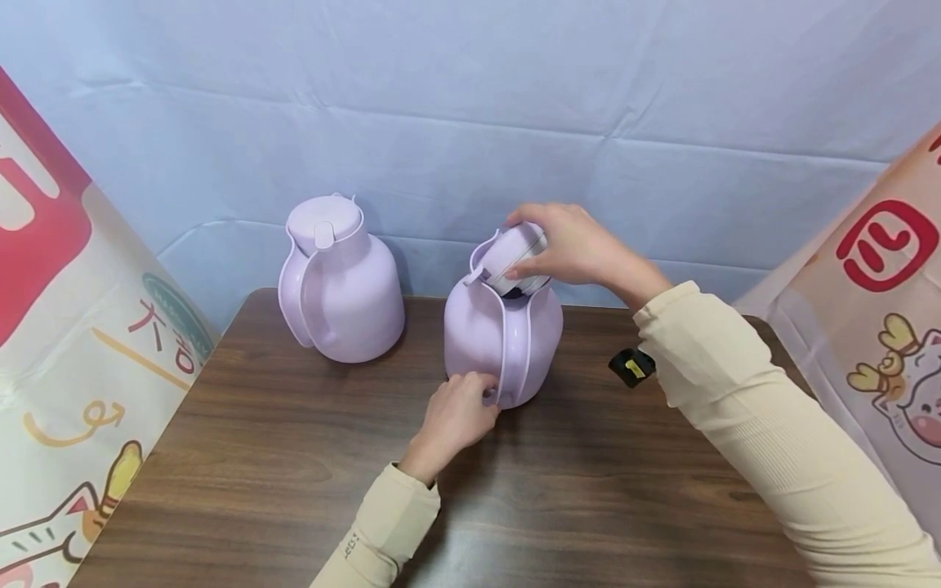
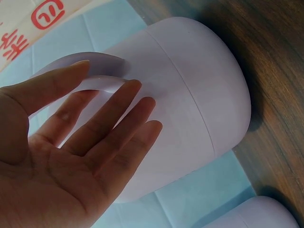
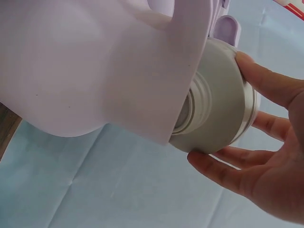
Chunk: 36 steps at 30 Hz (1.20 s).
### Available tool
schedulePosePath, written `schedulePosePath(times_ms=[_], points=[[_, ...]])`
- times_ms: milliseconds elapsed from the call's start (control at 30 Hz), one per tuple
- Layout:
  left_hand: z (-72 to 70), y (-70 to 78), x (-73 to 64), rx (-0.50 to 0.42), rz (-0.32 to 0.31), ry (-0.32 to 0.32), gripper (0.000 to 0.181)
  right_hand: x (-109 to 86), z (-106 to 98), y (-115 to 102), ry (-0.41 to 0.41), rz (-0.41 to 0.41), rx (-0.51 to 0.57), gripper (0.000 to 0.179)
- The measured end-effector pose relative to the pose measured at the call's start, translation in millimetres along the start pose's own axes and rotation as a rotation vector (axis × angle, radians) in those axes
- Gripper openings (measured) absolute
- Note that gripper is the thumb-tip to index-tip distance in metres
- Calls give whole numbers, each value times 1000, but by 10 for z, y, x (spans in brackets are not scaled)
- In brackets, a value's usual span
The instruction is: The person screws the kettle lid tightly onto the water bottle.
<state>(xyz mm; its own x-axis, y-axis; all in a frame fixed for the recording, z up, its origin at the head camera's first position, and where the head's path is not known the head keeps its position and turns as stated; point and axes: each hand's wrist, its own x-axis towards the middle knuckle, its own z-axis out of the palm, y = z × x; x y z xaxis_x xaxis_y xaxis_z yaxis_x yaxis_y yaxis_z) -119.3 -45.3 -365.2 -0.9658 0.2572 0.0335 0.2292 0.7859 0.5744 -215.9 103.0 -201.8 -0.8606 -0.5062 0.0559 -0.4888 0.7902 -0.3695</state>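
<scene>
A lilac thermos jug [image 1: 478, 335] stands on the table, its handle [image 1: 518, 351] towards me. My right hand [image 1: 569, 245] grips its round stopper lid [image 1: 507, 257] between thumb and fingers, tilted at the mouth. In the right wrist view, the lid's grey underside [image 3: 223, 104] shows, and its ringed plug [image 3: 197, 107] sits partly behind the jug's rim. My left hand [image 1: 459, 408] is at the lower handle. The left wrist view has its fingers [image 2: 118, 114] loosely extended, thumb and index overlapping the handle [image 2: 95, 64].
A second lilac jug [image 1: 353, 302], lid on, stands to the left. On the brown wooden table [image 1: 294, 457], a small black item with a yellow mark [image 1: 632, 367] shows beside the right sleeve. A pale blue cloth [image 1: 470, 106] hangs behind, with printed panels [image 1: 882, 327] at the sides.
</scene>
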Motion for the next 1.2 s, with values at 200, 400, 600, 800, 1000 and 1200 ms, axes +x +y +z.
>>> schedulePosePath(times_ms=[200, 400, 600, 800, 1000, 1200], points=[[0, -4, -8, 2, -1, 3, 14, -35, 27, 35, 41, 2, 28, 50], [-2, -1, -13, 4, -1, 3, 14, -54, 44, 58, 43, 34, 35, 55], [-10, 2, -15, 3, -6, 0, 14, -76, 54, 68, 40, 57, 49, 57], [-11, -2, -12, 3, -4, -1, 13, -77, 50, 65, 19, 58, 48, 58], [-10, -7, -13, -4, -5, -5, 12, -65, 43, 50, -15, 66, 27, 62], [-9, -6, -13, -3, -6, -1, 11, -55, 55, 56, -36, 46, 1, 64]])
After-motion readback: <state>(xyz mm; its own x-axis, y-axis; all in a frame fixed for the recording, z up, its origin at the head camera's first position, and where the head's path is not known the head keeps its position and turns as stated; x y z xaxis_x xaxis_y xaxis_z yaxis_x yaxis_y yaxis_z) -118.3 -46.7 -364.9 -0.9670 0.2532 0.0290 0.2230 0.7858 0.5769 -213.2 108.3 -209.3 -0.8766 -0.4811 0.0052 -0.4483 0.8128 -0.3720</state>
